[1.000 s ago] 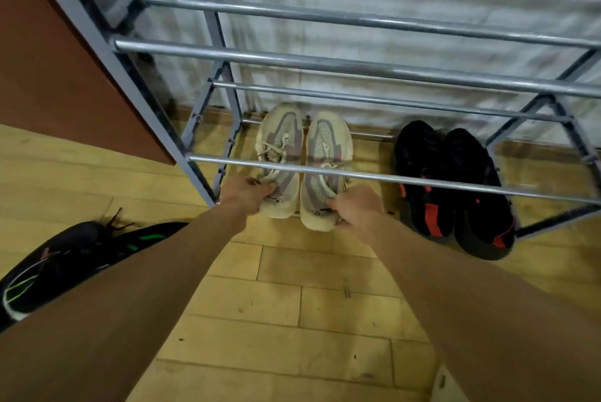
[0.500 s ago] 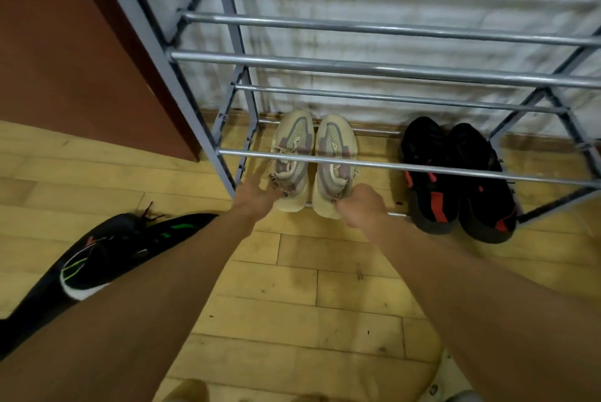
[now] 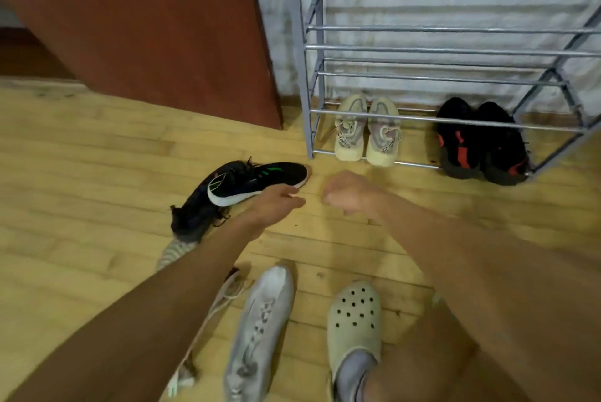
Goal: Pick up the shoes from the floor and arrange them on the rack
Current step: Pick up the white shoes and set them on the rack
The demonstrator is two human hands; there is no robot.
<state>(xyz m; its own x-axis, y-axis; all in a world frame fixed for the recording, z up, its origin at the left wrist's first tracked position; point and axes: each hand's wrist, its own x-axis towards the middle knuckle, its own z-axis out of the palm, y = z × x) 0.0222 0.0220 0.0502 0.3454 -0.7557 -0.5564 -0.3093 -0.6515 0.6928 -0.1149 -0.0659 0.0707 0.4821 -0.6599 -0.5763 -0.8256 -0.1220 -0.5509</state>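
A black sneaker with green stripes lies on its side on the wooden floor, across a second black sneaker. My left hand is at its white sole with fingers extended and grips nothing. My right hand hovers beside it, curled into a loose fist and empty. A beige pair and a black-and-red pair stand on the bottom tier of the grey metal rack. A grey-white sneaker lies near my feet, and another pale shoe is partly hidden under my left arm.
A reddish-brown door panel stands left of the rack. My foot wears a pale clog at the bottom. A striped shoe peeks out beside my left forearm. The rack's upper bars hold nothing.
Both hands have let go of the beige pair and pulled back from the rack. The view has swung left and down, and my left hand has reached the black sneaker.
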